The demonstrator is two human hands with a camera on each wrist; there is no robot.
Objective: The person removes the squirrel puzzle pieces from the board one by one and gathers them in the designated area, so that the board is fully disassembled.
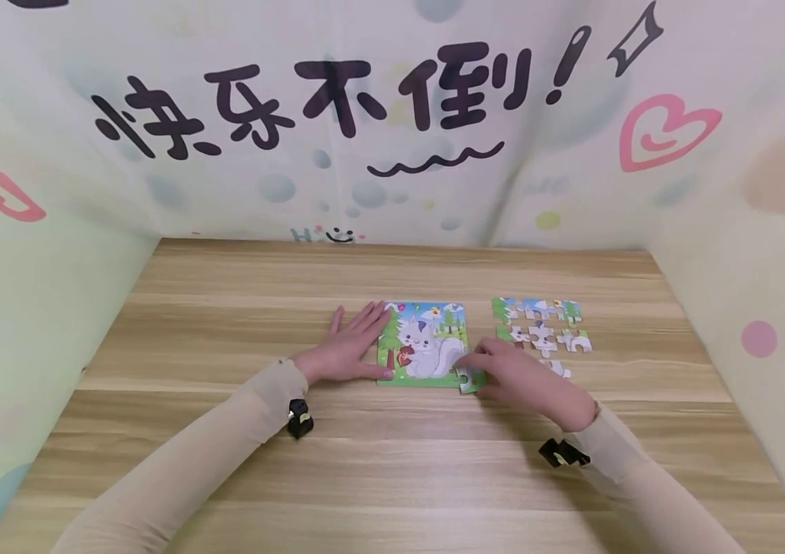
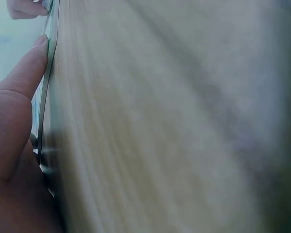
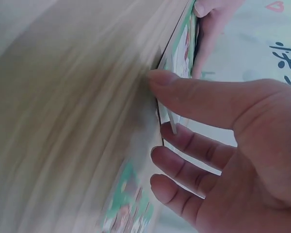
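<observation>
A square puzzle board with a grey-white squirrel picture lies flat near the middle of the table. My left hand rests at its left side, fingers spread over the upper left corner and thumb at the lower left edge. At the board's lower right corner my right hand pinches a green and grey puzzle piece, which overlaps the corner. In the right wrist view the piece shows as a thin tilted edge between thumb and forefinger, while the other fingers curl loosely below.
Several loose puzzle pieces lie in rough rows right of the board, some partly behind the right hand. The wood-grain table meets a printed cloth backdrop at its far edge, with more cloth at both sides.
</observation>
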